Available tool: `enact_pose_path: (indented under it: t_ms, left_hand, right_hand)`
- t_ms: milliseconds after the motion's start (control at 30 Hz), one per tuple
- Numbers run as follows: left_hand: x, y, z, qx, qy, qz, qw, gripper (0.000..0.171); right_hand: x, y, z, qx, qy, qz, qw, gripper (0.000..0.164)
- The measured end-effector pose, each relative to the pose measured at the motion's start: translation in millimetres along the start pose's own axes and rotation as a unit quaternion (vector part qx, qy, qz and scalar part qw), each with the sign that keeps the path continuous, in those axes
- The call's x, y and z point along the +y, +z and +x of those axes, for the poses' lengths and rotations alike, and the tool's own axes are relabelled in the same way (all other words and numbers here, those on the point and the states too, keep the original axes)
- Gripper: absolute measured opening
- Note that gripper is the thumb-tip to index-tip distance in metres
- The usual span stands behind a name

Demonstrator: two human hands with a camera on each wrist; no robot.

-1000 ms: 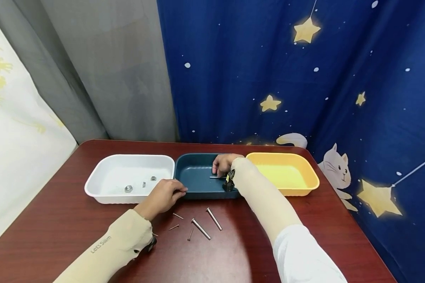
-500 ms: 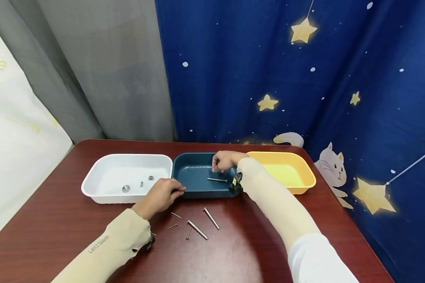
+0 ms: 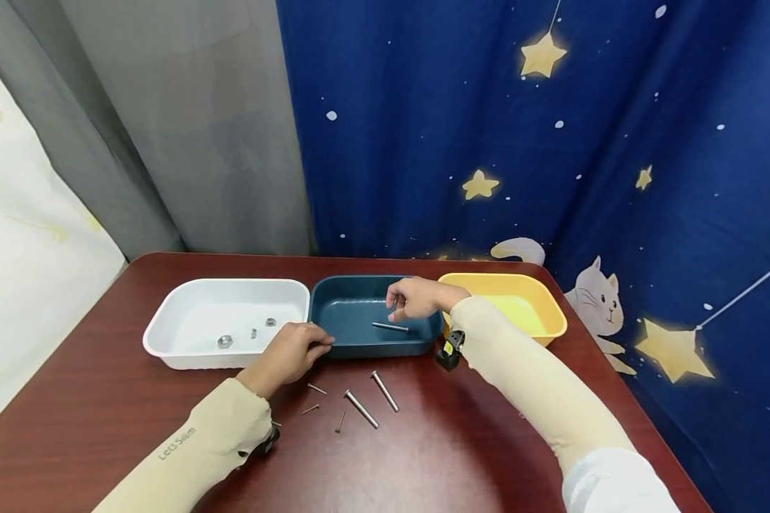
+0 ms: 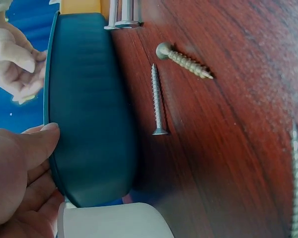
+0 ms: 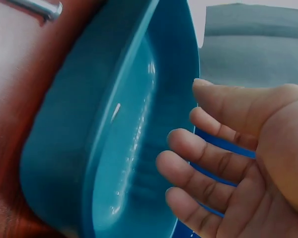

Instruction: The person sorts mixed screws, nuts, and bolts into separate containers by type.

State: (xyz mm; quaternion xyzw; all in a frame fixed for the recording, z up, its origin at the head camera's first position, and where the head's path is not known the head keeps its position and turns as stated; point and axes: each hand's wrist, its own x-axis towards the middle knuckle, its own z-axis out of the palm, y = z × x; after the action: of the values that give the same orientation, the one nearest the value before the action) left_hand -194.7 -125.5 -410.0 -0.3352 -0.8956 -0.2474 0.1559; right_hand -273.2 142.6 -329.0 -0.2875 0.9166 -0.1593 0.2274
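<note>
My left hand pinches the near-left rim of the dark teal tray. In the left wrist view its thumb lies on the tray's outer side, the other fingers behind the rim. Over the right part of this tray hangs my right hand, holding nothing, its fingers loosely spread. A silver bolt lies on the tray's floor below that hand. On the table in front are two larger bolts and several small screws, among them a thin silver one and a brassy one.
A white tray touches the teal tray on the left and has a large nut and two smaller nuts in it. Against the right end stands a yellow tray. Curtains hang behind the table.
My right hand has drawn back to the right from the bolt in the teal tray, and its fingers have spread. More of the bolt shows. The left hand stays at the rim.
</note>
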Motion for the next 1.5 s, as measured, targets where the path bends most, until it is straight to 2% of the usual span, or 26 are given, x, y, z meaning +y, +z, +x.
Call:
enact_pose_path:
  t_ms: [167, 367, 433, 567, 667, 767, 900, 1067, 1200, 1333, 1500]
  left_hand:
    - [-0.1, -0.6, -0.3, -0.010, -0.010, 0.003, 0.9999, 0.009]
    - [-0.1, -1.7, -0.4, -0.007, -0.009, 0.001, 0.9999, 0.009]
    - [0.0, -1.8, 0.0, -0.006, -0.006, 0.000, 1.0000, 0.009]
    - [-0.7, -1.5, 0.9, 0.000, 0.001, 0.000, 1.0000, 0.008]
    - [-1.0, -1.9, 1.2, 0.007, 0.004, 0.000, 1.0000, 0.008]
    - [-0.7, -1.9, 1.4, 0.004, -0.001, -0.001, 1.0000, 0.008]
    - [-0.4, -1.5, 1.4, -0.007, -0.009, -0.003, 0.9999, 0.008]
    - [-0.6, -1.1, 1.3, -0.005, -0.011, 0.001, 0.9999, 0.009]
    - [0.2, -0.6, 1.4, -0.003, -0.010, 0.002, 0.9999, 0.008]
    - [1.4, -0.1, 1.0, -0.003, -0.014, 0.002, 0.9999, 0.008]
    - [1.7, 0.1, 0.4, -0.005, -0.019, 0.003, 0.9998, 0.008]
  right_hand:
    - [-5.3, 6.6, -14.0, 0.019, -0.027, 0.001, 0.999, 0.019]
    - [-9.5, 16.1, -27.7, 0.033, -0.057, 0.031, 0.997, 0.003]
    - [-11.1, 18.9, -30.9, 0.023, -0.057, 0.060, 0.996, 0.004]
    - [-18.3, 23.8, -35.8, -0.025, -0.028, 0.131, 0.991, 0.010]
    - [-23.3, 29.1, -37.5, -0.053, -0.009, 0.153, 0.987, 0.017]
    - [-26.2, 36.6, -37.8, -0.061, -0.002, 0.145, 0.987, 0.018]
    - [-27.7, 48.8, -36.8, -0.061, -0.005, 0.127, 0.990, 0.011]
    - [-30.7, 65.7, -33.8, -0.063, -0.020, 0.112, 0.991, 0.007]
    - [-30.4, 81.1, -31.6, -0.054, -0.036, 0.071, 0.995, 0.005]
    - [-28.9, 95.5, -29.3, -0.033, -0.051, 0.041, 0.997, 0.008]
    - [-29.0, 110.1, -27.5, 0.019, -0.056, -0.001, 0.998, 0.017]
